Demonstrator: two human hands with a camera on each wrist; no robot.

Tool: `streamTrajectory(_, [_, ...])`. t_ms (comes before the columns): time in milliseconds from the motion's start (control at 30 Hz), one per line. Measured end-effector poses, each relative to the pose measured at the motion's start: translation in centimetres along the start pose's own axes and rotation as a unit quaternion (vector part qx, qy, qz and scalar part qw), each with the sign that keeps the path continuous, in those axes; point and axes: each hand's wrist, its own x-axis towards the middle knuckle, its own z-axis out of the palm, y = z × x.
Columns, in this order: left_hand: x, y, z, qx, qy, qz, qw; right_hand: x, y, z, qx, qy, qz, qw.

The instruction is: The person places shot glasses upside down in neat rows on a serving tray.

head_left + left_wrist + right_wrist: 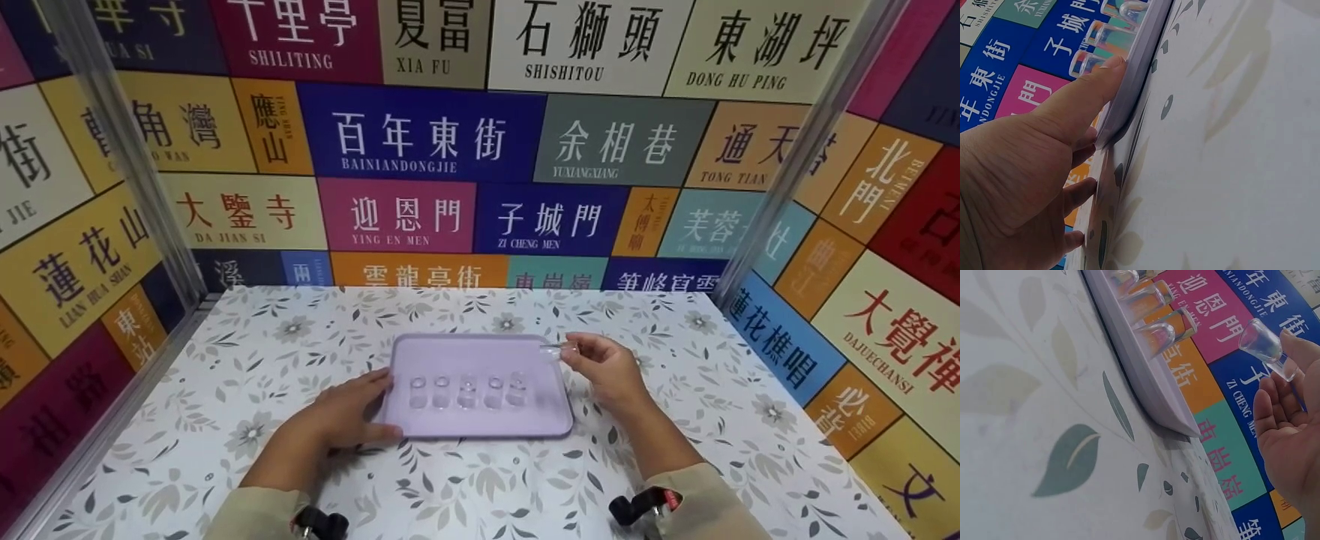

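My right hand (609,373) is over the far right corner of a pale purple tray (465,356). Between thumb and fingers it pinches a small clear shot glass (557,350) by the narrow end, the glass tipped sideways with its wide end pointing left. In the right wrist view this glass (1262,343) tapers toward the fingers. On the tray several similar clear glasses (467,394) stand in one row. My left hand (341,412) rests against the tray's left side, fingers spread along it. Its thumb (1089,93) lies on the rim in the left wrist view.
The tray lies on a table (315,480) covered in white leaf-patterned cloth. Behind it rises a wall (420,135) of coloured panels with large characters, with similar panels at both sides. Clear upright strips (795,165) mark the corners.
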Motion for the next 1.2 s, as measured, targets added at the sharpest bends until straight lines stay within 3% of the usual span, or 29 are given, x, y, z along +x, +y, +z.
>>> streamTrajectory(200, [-0.1, 0.1, -0.1, -0.001, -0.002, 0.003, 1.0000, -0.1, 0.1, 0.8, 0.005, -0.020, 0.005, 0.9998])
streamTrajectory(567, [0.2, 0.0, 0.0, 0.004, -0.002, 0.003, 1.0000, -0.4, 0.2, 1.5, -0.049, -0.039, 0.028, 0.9977])
streamTrajectory(800, [0.2, -0.1, 0.1, 0.004, 0.000, 0.000, 1.0000, -0.6, 0.2, 1.8, -0.100, -0.073, 0.038, 0.9915])
streamTrajectory(1200, [0.1, -0.1, 0.0, -0.003, -0.002, -0.006, 1.0000, -0.5, 0.6, 1.8, -0.132, -0.119, 0.035, 0.9834])
